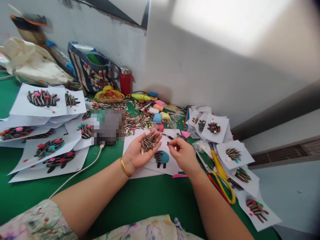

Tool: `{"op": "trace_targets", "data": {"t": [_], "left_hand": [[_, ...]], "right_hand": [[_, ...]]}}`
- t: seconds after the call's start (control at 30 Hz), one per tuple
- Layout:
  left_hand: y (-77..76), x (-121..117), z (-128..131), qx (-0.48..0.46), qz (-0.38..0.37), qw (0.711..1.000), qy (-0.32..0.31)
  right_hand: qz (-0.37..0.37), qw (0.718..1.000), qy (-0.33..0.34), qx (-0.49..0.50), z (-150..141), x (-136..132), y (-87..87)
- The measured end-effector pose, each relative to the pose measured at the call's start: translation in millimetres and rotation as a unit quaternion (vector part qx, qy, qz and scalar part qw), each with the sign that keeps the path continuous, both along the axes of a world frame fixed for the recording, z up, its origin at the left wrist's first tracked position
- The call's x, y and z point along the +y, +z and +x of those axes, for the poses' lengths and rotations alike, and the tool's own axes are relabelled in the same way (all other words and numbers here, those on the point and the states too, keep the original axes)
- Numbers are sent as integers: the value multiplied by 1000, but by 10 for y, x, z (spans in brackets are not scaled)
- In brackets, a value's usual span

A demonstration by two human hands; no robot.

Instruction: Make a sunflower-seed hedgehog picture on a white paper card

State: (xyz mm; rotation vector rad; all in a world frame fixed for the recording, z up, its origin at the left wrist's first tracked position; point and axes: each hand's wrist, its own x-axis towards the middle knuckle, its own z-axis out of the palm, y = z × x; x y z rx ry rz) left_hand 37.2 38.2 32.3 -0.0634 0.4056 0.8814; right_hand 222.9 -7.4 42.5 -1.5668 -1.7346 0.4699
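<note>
My left hand (141, 151) lies palm up and cupped over the green table (140, 196), holding a small heap of striped sunflower seeds (149, 142). A gold bangle (124, 167) circles that wrist. My right hand (182, 152) is just to the right, with thumb and forefinger pinched on a single seed (168, 143). Below and between the two hands lies a white sheet (163, 166) bearing a blue clay shape (163, 158) partly covered with seeds.
Finished seed pictures on white paper are spread at the left (42, 100) and right (233, 154). Loose seeds (132, 121) and clay lumps lie behind. Yellow-handled scissors (222, 178), a red flask (125, 81), a striped bag (91, 68) and a white cable (82, 168) are nearby.
</note>
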Motion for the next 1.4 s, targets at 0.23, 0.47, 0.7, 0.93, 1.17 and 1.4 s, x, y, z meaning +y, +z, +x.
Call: {"op": "trace_targets", "data": {"t": [0.23,0.47,0.7,0.93,1.17,1.4], "left_hand": [[-21,74,-33,44,-17,998,34],[-20,90,-47,51,-20,997,46],[-29,167,-105,52,-6,995,83],[-41,152,-84,54,-18,996,75],[-27,143,-73,58,-19,996,69],[-40,142,-75,60,-15,996,66]], "right_hand": [[-115,988,25,-99,132,52,-78],[-125,980,45,-145,140,98,-156],[-112,982,47,-143,123,104,-193],[-113,981,58,-147,77,96,-208],[-102,980,83,-151,68,102,-240],[-103,982,78,-138,72,108,-257]]}}
